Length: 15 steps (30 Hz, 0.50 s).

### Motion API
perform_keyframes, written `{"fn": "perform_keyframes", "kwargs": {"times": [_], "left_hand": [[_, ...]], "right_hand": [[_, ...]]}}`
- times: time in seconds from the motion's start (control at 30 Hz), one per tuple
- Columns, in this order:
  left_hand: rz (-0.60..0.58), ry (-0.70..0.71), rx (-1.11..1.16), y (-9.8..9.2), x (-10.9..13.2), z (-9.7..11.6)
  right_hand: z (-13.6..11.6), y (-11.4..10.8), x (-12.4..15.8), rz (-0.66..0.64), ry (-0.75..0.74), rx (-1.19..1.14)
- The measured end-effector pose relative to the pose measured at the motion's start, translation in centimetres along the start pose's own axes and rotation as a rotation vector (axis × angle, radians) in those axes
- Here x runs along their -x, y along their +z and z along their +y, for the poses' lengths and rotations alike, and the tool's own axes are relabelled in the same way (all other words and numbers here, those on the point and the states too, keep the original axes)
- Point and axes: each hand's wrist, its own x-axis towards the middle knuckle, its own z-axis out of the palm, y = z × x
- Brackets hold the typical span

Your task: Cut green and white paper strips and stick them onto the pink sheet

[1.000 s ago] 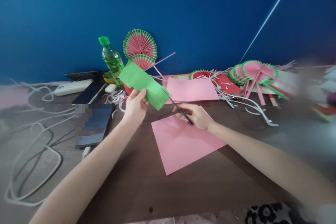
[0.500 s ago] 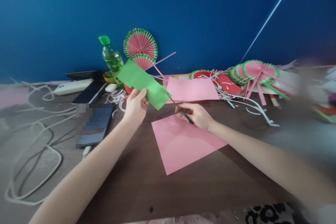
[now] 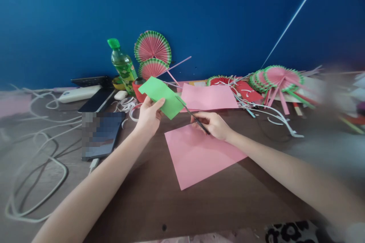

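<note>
A strip of green paper point(image 3: 167, 100) is pinched in my left hand point(image 3: 150, 115), thumb on top, held in the air and slightly bent. My right hand point(image 3: 215, 125) is closed round a pair of dark scissors point(image 3: 198, 121). The blades reach up and left to the right end of the green paper and overlap it there. Beneath my right hand a sheet of pink paper point(image 3: 199, 159) lies flat on the brown table point(image 3: 137, 197). Behind the green paper lies another pink sheet point(image 3: 209, 97).
Pleated watermelon-pattern fans point(image 3: 152, 47) lean on the blue wall, with more fans point(image 3: 282, 79) at the right. White paper strips point(image 3: 281, 115) lie scattered. At the left are a green bottle point(image 3: 122, 64), a red cup point(image 3: 137, 91), a phone point(image 3: 107, 136) and cables point(image 3: 61, 159).
The left end of the green paper has dropped and moved right, uncovering the red cup behind it. My left hand has shifted slightly right. My right hand and the scissors stay almost in place.
</note>
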Motion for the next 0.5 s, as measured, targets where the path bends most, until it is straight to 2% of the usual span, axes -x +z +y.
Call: {"fn": "perform_keyframes", "kwargs": {"times": [0.13,0.27,0.5], "left_hand": [[-0.036,0.029,-0.039,0.2,0.2,-0.2],[-0.021,0.067,-0.067,0.1,0.0,0.2],[-0.064,0.156,-0.191,-1.4,-1.7,1.9]], "right_hand": [[-0.1,0.0,0.0,-0.014,-0.010,0.019],[-0.4,-0.1,0.2,-0.060,0.003,0.065],[-0.6,-0.5,0.3,-0.113,-0.025,0.045]]}}
